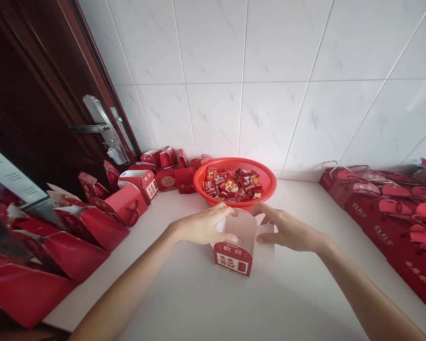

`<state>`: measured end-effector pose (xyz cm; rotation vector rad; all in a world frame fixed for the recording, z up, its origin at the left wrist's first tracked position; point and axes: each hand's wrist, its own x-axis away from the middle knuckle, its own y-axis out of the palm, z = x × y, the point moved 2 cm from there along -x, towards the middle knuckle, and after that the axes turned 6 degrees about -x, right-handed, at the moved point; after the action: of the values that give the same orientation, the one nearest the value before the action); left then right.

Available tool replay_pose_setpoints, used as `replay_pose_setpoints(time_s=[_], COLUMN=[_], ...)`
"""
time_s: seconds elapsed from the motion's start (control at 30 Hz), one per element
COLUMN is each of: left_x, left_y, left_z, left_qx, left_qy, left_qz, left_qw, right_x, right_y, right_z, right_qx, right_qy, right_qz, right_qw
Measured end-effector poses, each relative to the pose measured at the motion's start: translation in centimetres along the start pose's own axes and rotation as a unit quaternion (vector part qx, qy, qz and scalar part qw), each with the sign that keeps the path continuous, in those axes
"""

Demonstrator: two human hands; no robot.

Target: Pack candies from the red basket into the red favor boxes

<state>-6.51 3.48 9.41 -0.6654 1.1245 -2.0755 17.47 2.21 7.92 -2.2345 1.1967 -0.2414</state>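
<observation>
Head | box [243, 233] (printed end nearest) | long axis pointing away | hands [203, 227] grasping its sides

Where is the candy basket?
Just right of the head view's centre, the candy basket sits before the tiled wall, beyond the box between the left hand and right hand.

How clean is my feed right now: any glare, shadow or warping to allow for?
In the head view: wide-angle warping, tile joints on the wall splaying outward, red bags at left looking stretched; the door very dark; a pale sheen on the wall's right side; soft, faint shadows on the table; large lettering on the box distinguishable.
</observation>
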Motion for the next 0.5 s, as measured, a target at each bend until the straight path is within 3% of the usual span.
replay_pose_setpoints(time_s=[0.1, 0.23, 0.5], left_x=[0.29, 0.36, 0.41], left_y=[-0.07, 0.2, 0.88], left_z=[0.62, 0.9, 1.17], left_qx=[-0.016, -0.011, 0.003], left_qy=[0.008, -0.011, -0.001], left_qz=[-0.04, -0.066, -0.051], left_qw=[0.999, 0.998, 0.999], right_x=[0.14, 0.34, 0.44], right_y=[-0.27, -0.34, -0.38], right_z=[-0.14, -0.52, -0.61], right_qx=[0.034, 0.092, 0.079], right_qy=[0.007, 0.009, 0.048], right_qz=[0.011, -0.043, -0.092], right_qw=[0.999, 0.995, 0.991])
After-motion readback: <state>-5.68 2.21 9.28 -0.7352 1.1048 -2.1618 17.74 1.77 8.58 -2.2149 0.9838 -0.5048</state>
